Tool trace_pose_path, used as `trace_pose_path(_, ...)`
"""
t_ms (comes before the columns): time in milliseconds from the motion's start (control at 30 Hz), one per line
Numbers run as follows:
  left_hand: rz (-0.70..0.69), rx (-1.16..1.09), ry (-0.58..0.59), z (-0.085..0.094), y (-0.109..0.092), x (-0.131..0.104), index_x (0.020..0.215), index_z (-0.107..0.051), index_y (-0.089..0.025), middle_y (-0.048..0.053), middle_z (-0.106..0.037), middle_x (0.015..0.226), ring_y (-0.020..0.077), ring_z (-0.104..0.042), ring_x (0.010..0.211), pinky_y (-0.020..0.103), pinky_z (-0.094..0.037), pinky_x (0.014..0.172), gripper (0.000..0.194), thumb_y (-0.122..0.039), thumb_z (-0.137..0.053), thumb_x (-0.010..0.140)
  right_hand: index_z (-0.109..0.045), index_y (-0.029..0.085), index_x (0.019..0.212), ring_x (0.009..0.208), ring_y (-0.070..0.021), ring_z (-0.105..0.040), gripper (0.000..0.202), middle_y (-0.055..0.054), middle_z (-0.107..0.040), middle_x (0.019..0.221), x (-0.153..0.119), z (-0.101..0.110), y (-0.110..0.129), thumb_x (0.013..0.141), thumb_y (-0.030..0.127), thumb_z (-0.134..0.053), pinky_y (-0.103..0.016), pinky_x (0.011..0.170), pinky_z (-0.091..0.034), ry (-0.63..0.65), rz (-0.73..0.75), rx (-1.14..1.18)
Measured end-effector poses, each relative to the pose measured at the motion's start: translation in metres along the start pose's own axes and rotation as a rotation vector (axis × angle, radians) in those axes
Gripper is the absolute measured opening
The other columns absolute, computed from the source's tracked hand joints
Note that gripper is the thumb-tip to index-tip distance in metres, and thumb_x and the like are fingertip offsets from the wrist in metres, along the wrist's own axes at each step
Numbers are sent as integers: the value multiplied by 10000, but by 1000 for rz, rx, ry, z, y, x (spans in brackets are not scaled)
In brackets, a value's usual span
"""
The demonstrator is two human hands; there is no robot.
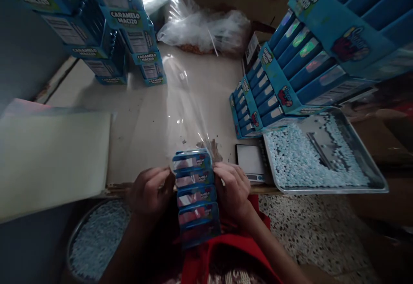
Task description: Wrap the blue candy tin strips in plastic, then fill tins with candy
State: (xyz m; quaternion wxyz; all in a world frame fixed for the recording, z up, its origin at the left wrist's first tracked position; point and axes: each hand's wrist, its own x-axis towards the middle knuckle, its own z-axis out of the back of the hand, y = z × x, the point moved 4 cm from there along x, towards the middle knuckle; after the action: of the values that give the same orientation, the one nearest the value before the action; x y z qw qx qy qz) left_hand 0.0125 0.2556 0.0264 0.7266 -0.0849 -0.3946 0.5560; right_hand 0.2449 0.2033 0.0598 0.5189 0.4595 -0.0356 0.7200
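Note:
A row of blue candy boxes [195, 198] lies at the table's front edge and reaches toward my body. Clear plastic film [183, 99] stretches from its far end across the table. My left hand [151, 189] is at the left side of the row, its fingers curled in a pinch at the film's edge. On the right side, my right hand [232, 187] has its fingertips pressed at the upper corner of the row, where the film meets it. The fingertips of both hands are partly hidden.
Stacked blue boxes stand at back left [125, 17] and right [277, 81]. A metal tray [380, 185] of pale blue candies and a small scale [250, 159] sit right. Pale sheets [54, 155] lie left, above a candy-filled basin [69, 249]. Plastic bags [206, 28] lie behind.

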Motion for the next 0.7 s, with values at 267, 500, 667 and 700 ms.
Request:
trace_pose_path(267, -97, 238, 204, -30, -10, 26, 876, -665, -196, 22, -668, 802, 156, -636, 681, 272, -354, 569, 281, -319, -461, 1026, -648, 263, 1236, 888, -182, -744, 336, -27, -771, 1037, -5, -24, -25, 921, 145, -654, -315, 802, -588, 7, -462, 214)
trace_pose_path(500, -412, 310, 221, -18, -8, 28, 727, -588, -203, 6, -585, 666, 150, -543, 580, 301, -258, 523, 319, -273, -479, 1018, -721, 223, 864, 813, -177, -677, 109, -12, -724, 871, 7, -33, -32, 849, 138, -654, -278, 732, -515, 73, -650, 271)
trace_pose_path(667, -515, 209, 177, 4, -13, 9, 760, -606, -201, -3, -610, 689, 131, -551, 610, 276, -335, 587, 231, -219, -559, 985, -672, 215, 789, 731, -156, -657, 92, 11, -700, 786, 1, -32, -32, 824, 139, -634, -245, 663, -496, 32, -753, 485)
trace_pose_path(700, -511, 193, 192, 5, -14, 5, 790, -617, -201, -3, -625, 711, 128, -560, 622, 266, -351, 596, 202, -215, -563, 984, -668, 214, 797, 759, -158, -669, 89, 10, -707, 805, -1, -30, -30, 825, 136, -637, -247, 689, -505, 26, -720, 510)
